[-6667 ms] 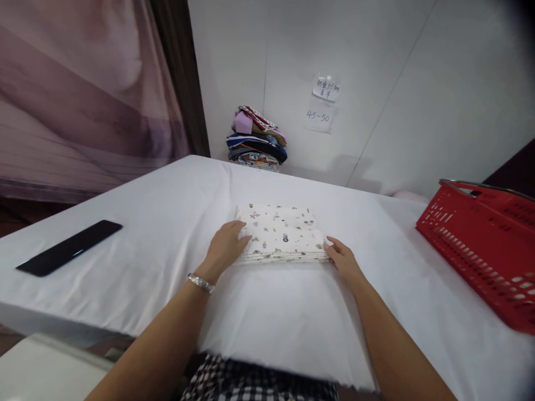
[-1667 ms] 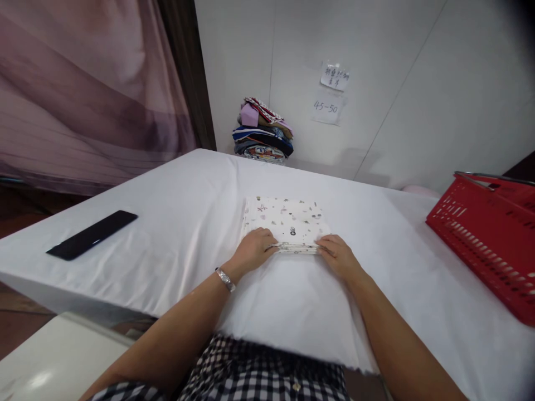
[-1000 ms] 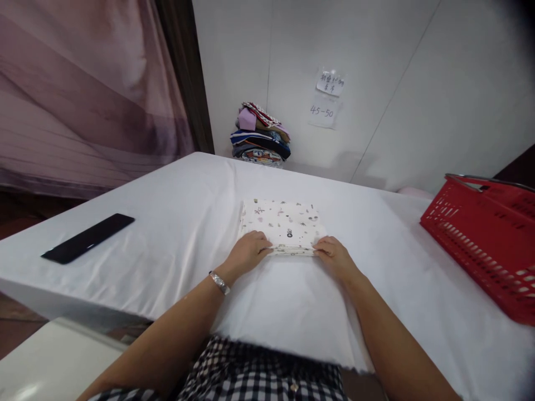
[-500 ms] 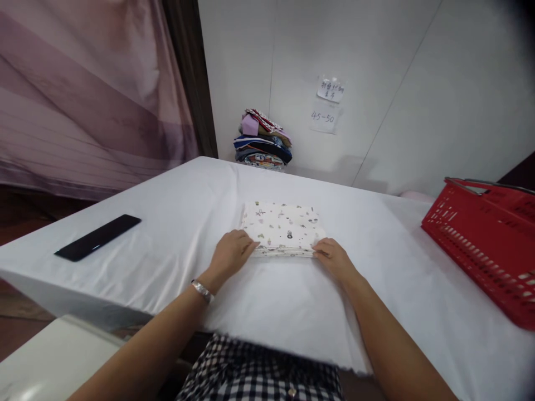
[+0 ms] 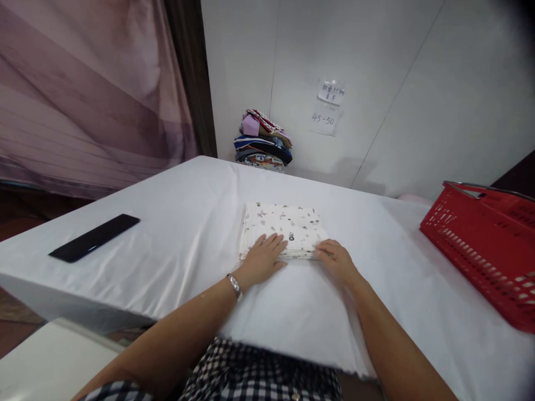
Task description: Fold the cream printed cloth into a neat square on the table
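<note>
A folded white cloth (image 5: pixel 288 220) with small scattered prints lies in several layers on the white-covered table. My left hand (image 5: pixel 264 260) rests flat across its front left part, fingers spread and pointing away from me. At the front right corner, my right hand (image 5: pixel 334 259) pinches the cloth's edge between thumb and fingers. The layered front edge shows between the two hands.
A black phone-like slab (image 5: pixel 95 238) lies on the table (image 5: pixel 175 211) at left. A red plastic basket (image 5: pixel 480 250) stands at right. By the wall is a stack of folded fabrics (image 5: pixel 263 142), with handwritten paper signs (image 5: pixel 324 118) beside it.
My left hand has left the cloth's front left corner and moved right, now lying flat on top of it. The right hand stays at its corner.
</note>
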Available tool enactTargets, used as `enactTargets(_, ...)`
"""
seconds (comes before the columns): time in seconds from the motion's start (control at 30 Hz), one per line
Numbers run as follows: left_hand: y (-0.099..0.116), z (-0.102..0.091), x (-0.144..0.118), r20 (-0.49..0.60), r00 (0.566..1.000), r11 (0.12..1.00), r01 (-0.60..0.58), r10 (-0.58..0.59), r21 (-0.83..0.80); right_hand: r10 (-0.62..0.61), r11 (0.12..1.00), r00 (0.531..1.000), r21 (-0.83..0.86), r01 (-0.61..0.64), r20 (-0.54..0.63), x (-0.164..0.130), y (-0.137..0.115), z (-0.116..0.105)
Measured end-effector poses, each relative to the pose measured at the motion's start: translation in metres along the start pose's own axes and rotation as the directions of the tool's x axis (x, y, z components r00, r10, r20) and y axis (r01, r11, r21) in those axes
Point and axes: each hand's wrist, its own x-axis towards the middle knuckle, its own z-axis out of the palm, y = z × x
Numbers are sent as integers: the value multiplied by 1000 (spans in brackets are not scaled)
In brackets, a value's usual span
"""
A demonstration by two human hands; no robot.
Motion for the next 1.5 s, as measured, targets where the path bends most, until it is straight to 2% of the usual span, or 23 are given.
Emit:
enactTargets(0.13,0,-4,2,6,1000,1000,-8,8,3,-118,992,989,-59,114,-86,17,-33,12)
enactTargets(0.23,1,-6,2,17,1000,1000,-1,2,-27,-215,960,974,-167,224,73,23,-51,36)
enactTargets(0.3,1,-9,2,43,999,998,14,-12,-62,-203,939,958,-236,249,202,20,-54,52)
enactTargets(0.37,0,-13,2,66,997,994,33,-26,-106,-172,922,944,-292,256,283,15,-52,63)
enactTargets(0.5,-8,-27,0,76,995,962,75,-57,-263,-143,898,930,-350,266,339,7,-47,65)
enactTargets(0.6,-16,-37,0,59,985,915,170,-160,-367,-133,891,929,-368,265,346,7,-49,62)
enactTargets(0.7,-20,-39,1,-11,969,907,225,-245,-356,-130,892,929,-368,262,345,8,-50,62)
enactTargets(0.83,-22,-30,1,-147,961,947,192,-234,-257,-118,899,931,-362,248,344,6,-49,65)
enactTargets(0.9,-23,-26,0,-147,942,944,275,-303,-184,-106,906,933,-354,233,343,5,-50,65)
enactTargets(1.0,-24,-23,-2,-39,902,898,423,-430,-118,-75,935,929,-299,192,361,7,-56,60)
enactTargets(1.1,-24,-23,-3,35,889,885,457,-456,-86,-13,967,946,-237,94,323,14,-54,47)
enactTargets(1.2,-23,-23,-3,61,887,884,461,-457,-83,96,960,983,-276,-49,159,23,-35,30)
enactTargets(1.27,-23,-24,-3,77,886,881,464,-458,-91,178,938,980,-317,-143,85,23,-15,24)
enactTargets(1.4,-23,-26,-4,108,880,873,473,-462,-117,281,929,956,-271,-251,80,14,20,27)
enactTargets(1.5,-22,-27,-5,103,880,869,475,-464,-140,293,935,953,-229,-269,78,8,29,34)
